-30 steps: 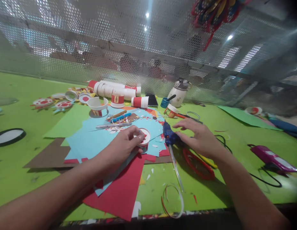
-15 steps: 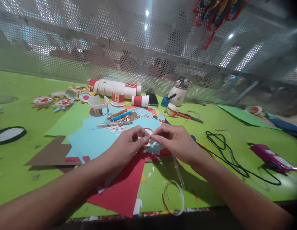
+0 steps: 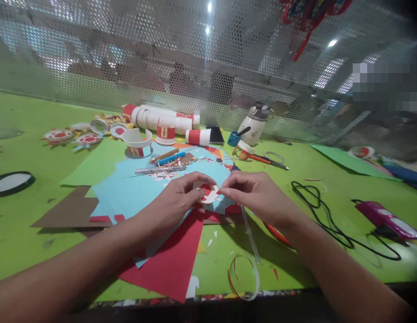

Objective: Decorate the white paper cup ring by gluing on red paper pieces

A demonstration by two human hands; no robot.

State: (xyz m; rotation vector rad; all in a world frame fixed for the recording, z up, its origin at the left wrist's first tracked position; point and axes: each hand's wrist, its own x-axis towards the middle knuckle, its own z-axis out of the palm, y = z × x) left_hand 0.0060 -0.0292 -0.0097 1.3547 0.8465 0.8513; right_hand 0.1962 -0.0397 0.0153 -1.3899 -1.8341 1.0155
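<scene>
My left hand [image 3: 179, 195] pinches a small round white disc [image 3: 212, 197], which looks like the base of a paper cup, between thumb and fingers. Red paper shapes lie on the disc's face. At its right edge, the thumb and forefinger of my right hand [image 3: 255, 195] are pressed together; a speck of red shows by the fingertips, too small to name. Under both hands are blue paper sheets [image 3: 127, 193] and red paper [image 3: 174, 264]. A glue gun's tip and clear glue stick [image 3: 250, 237] show beside my right hand, its body partly hidden.
Paper cups [image 3: 198, 137], a cut cup [image 3: 137, 142] and decorated turtle-like discs [image 3: 58, 135] stand farther back. Pens and a craft knife [image 3: 161, 170] lie among scraps. To the right are a bottle [image 3: 253, 125], a black cord [image 3: 324, 224] and a purple device [image 3: 386, 220].
The disc has tipped so its red-patterned face shows more. My right hand has shifted slightly right, and its fingertips are now at the disc's right edge.
</scene>
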